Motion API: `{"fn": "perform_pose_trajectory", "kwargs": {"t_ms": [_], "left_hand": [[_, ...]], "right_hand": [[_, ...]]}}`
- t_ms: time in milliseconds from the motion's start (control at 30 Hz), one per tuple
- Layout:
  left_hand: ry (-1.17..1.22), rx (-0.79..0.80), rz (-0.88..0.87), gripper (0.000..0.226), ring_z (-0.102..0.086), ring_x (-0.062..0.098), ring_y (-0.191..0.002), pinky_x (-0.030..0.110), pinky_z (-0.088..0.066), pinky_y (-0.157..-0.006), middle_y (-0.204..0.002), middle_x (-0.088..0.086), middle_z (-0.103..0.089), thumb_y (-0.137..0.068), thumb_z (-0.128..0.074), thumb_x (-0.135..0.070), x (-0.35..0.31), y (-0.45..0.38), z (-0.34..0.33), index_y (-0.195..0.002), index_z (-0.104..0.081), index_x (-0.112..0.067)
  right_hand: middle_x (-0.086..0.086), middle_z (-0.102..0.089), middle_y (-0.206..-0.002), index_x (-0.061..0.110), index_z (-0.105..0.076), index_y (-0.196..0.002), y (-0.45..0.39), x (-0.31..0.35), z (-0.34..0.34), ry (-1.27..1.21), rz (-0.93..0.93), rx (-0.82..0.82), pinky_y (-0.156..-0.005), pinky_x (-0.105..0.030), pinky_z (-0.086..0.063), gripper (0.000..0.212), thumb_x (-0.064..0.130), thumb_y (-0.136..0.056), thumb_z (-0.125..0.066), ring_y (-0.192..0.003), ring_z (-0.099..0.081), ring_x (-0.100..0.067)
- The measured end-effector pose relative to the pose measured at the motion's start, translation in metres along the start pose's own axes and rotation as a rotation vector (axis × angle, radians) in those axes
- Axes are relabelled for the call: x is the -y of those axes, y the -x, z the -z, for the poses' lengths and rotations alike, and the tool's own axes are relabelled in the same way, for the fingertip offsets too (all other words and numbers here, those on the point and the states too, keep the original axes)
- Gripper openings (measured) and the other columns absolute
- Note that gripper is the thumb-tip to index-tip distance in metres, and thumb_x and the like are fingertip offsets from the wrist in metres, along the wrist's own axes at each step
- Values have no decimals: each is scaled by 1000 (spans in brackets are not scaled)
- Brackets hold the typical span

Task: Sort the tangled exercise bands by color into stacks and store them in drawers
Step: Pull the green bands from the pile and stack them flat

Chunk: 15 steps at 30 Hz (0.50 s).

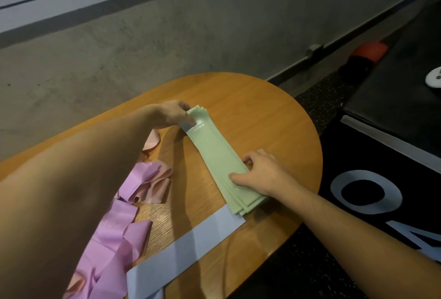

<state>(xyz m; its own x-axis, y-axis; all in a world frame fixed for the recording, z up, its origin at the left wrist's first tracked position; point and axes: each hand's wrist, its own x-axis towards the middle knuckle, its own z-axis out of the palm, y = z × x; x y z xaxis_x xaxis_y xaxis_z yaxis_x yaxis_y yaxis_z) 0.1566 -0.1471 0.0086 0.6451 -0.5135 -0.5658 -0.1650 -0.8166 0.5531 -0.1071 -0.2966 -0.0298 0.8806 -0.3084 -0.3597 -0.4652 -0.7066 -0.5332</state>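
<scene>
Green bands point(220, 158): flat stack on my round wooden table point(274, 119), lying diagonally. My left hand point(170, 115) pinches its far end; my right hand point(259, 172) rests on the near end, fingers curled over the edge. Blue band point(191, 241): flat, under the stack's near end. Purple bands point(114, 232) and peach bands point(156, 187): tangled, left of the stack.
</scene>
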Motion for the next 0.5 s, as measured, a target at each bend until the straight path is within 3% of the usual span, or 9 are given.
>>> {"fn": "perform_pose_trajectory", "kwargs": {"t_ms": [167, 300, 400, 500], "left_hand": [[-70, -77, -153, 48, -63, 28, -110, 39, -56, -92, -117, 9, -64, -82, -77, -2, 7, 16, 0, -121, -53, -15], [-116, -120, -315, 74, -64, 12, -105, 27, -55, -85, -116, -2, -61, -85, -73, 2, 16, 41, 0, -143, -43, -31], [-284, -202, -407, 51, -64, 7, -99, 24, -51, -84, -109, -9, -65, -83, -77, -6, 27, 54, -1, -126, -59, -28], [-372, -296, -414, 38, -64, 14, -88, 28, -49, -75, -97, -7, -65, -81, -78, -11, 38, 65, -4, -109, -59, -28]], "right_hand": [[7, -51, -121, 30, -41, -129, 3, 4, -4, -31, 25, -16, -97, -42, -49, 68, 61, -74, -68, -118, -48, -17], [2, -52, -132, 26, -37, -141, 7, 11, -9, 42, -5, -29, -103, -43, -41, 83, 66, -74, -64, -127, -46, -24], [0, -48, -130, 25, -46, -132, 9, 13, -11, 81, -27, -33, -104, -43, -39, 76, 68, -72, -62, -127, -42, -24], [5, -50, -116, 27, -42, -116, 14, 13, -12, -15, 27, -57, -95, -40, -45, 56, 57, -76, -68, -115, -49, -21]]}}
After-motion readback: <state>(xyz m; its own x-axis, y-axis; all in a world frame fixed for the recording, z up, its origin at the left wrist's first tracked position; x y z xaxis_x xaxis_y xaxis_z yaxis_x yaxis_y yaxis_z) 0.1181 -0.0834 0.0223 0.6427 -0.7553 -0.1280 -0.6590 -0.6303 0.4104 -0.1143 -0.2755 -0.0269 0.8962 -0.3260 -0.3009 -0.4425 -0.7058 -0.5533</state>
